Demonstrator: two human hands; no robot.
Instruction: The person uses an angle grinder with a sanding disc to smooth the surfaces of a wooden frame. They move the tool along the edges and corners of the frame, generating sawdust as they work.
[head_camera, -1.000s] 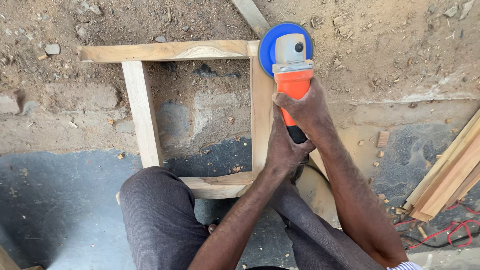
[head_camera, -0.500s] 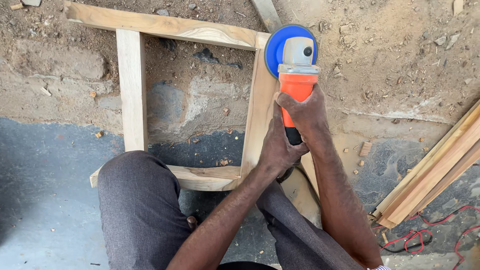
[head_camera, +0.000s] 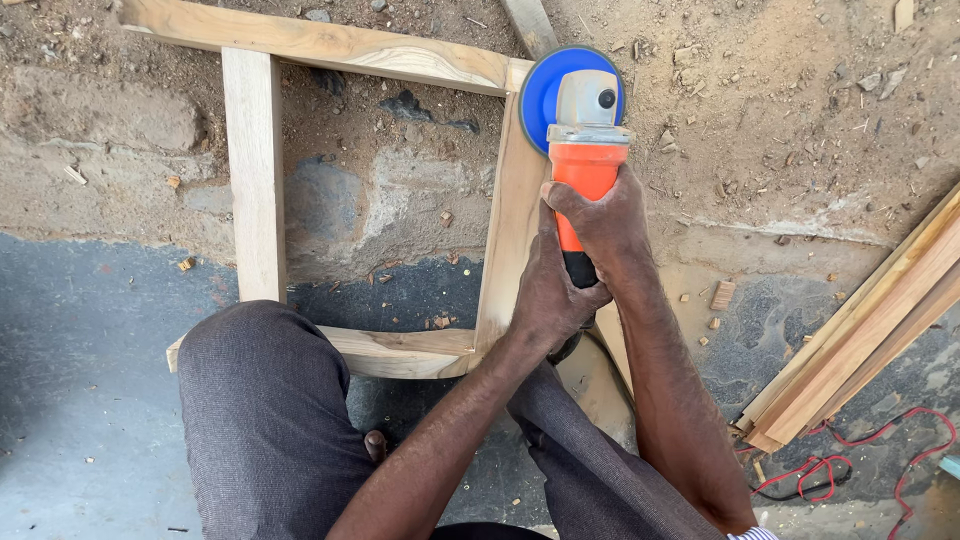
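Observation:
An orange and grey angle grinder (head_camera: 585, 150) with a blue sanding disc (head_camera: 545, 95) rests on the far right corner of a square wooden frame (head_camera: 255, 180). My right hand (head_camera: 610, 225) wraps around the orange body from the right. My left hand (head_camera: 550, 295) grips the dark rear handle just below it. The frame lies flat on dirt and concrete ground. My left knee (head_camera: 260, 400) in grey trousers presses on the frame's near rail.
A stack of wooden strips (head_camera: 860, 330) lies at the right, with a red cable (head_camera: 860, 465) coiled beside it. Small stones and wood chips dot the dirt (head_camera: 780, 110) beyond the frame. Grey concrete (head_camera: 80, 380) spreads at the left.
The view has shifted so the frame sits further left and lower. The grinder stays at the frame's far right corner, with both hands holding it the same way.

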